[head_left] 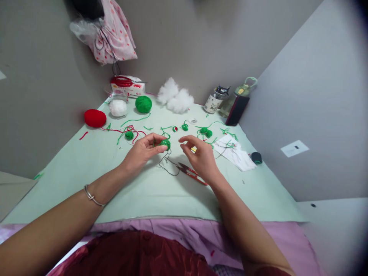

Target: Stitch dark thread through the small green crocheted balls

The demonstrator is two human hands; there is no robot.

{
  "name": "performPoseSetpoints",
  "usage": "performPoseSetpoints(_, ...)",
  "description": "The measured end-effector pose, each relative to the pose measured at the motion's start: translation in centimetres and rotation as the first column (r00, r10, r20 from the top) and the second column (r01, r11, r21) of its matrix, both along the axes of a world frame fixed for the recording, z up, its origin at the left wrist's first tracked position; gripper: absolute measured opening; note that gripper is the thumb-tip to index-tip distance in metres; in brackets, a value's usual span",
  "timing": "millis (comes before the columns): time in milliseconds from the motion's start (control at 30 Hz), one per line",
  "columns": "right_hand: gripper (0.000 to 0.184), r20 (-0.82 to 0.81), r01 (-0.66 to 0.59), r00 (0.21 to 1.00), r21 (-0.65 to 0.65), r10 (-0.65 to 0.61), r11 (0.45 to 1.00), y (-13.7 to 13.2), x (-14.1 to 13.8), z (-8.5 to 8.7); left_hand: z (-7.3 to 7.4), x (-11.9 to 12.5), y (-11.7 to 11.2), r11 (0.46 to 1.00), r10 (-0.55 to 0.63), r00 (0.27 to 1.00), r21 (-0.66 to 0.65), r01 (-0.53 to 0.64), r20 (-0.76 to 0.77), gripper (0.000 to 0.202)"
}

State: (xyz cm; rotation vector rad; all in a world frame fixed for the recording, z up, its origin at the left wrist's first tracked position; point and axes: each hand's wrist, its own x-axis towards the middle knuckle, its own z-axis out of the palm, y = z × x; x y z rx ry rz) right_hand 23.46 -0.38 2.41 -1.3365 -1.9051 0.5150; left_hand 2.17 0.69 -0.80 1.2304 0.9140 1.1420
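Observation:
My left hand [147, 147] pinches a small green crocheted piece [165, 144] between thumb and fingers. Dark thread [169, 172] hangs from that piece and loops down onto the table. To its right, my right hand [198, 151] is raised with thumb and forefinger drawn together. Whatever they grip, if anything, is too fine to make out. Red-handled thread snips [193, 175] lie on the table just under my right hand, blades pointing left.
Red yarn [95, 118], white yarn [117, 108] and a green yarn ball [143, 104] sit at the back left. White stuffing [179, 100] lies by the wall. Small green pieces [204, 130] and scraps are scattered about. A phone [237, 110] leans near a bottle [243, 90] and pen cup [213, 103].

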Motion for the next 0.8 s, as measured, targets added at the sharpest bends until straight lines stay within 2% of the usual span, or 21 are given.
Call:
performPoseSetpoints(100,0.023,-0.097,-0.136,0.985,0.063,0.142,0.989,0.2,0.0,-0.1,0.4,0.2,-0.2,1.000,-0.001,1.000,0.002,0.001,-0.021,0.032)
performPoseSetpoints(233,0.012,-0.093,-0.223,0.970,0.044,0.227,0.974,-0.2,-1.0,-0.2,0.6,0.6,-0.6,0.997,-0.060,0.996,0.036,0.063,-0.068,0.032)
performPoseSetpoints(300,0.011,-0.061,-0.220,0.972,0.072,0.225,0.973,-0.5,-1.3,0.1,0.6,0.7,-0.7,0.995,-0.071,0.992,0.057,0.077,-0.101,0.031)
performPoseSetpoints(367,0.011,-0.114,-0.185,0.973,0.122,0.199,0.975,-0.7,-1.3,0.7,0.4,0.8,-0.8,0.994,-0.064,0.989,0.076,0.074,-0.131,0.030)
performPoseSetpoints(467,0.009,-0.381,-0.076,0.917,0.131,0.121,0.989,-0.6,-0.4,2.1,0.3,0.7,-0.7,0.995,-0.043,0.986,0.085,0.057,-0.162,0.030)
performPoseSetpoints(533,0.019,-0.547,-0.073,0.834,0.015,0.070,0.997,-0.1,0.5,3.3,0.4,0.6,-0.6,0.996,-0.035,0.981,0.078,0.050,-0.190,0.031)
performPoseSetpoints(600,0.031,-0.630,-0.156,0.775,-0.113,0.051,0.981,0.6,1.7,4.9,0.5,0.5,-0.4,0.996,-0.034,0.975,0.067,0.050,-0.217,0.032)
performPoseSetpoints(633,0.034,-0.656,-0.183,0.753,-0.138,0.049,0.973,0.8,2.6,6.0,0.5,0.4,-0.3,0.997,-0.035,0.973,0.062,0.050,-0.226,0.033)
performPoseSetpoints(667,0.036,-0.680,-0.191,0.731,-0.127,0.055,0.973,1.0,3.6,7.2,0.5,0.3,-0.2,0.997,-0.035,0.973,0.057,0.049,-0.230,0.033)
performPoseSetpoints(733,0.035,-0.726,-0.117,0.685,-0.021,0.065,0.993,0.8,6.4,10.0,0.5,0.0,0.1,0.998,-0.038,0.973,0.048,0.050,-0.229,0.033)
performPoseSetpoints(767,0.034,-0.717,-0.100,0.693,0.015,0.081,0.995,0.5,8.0,11.5,0.5,-0.1,0.2,0.997,-0.041,0.973,0.049,0.054,-0.229,0.033)
performPoseSetpoints(800,0.029,-0.657,-0.062,0.752,0.006,0.050,0.998,0.0,9.8,13.0,0.4,-0.2,0.3,0.997,-0.044,0.972,0.053,0.058,-0.230,0.032)
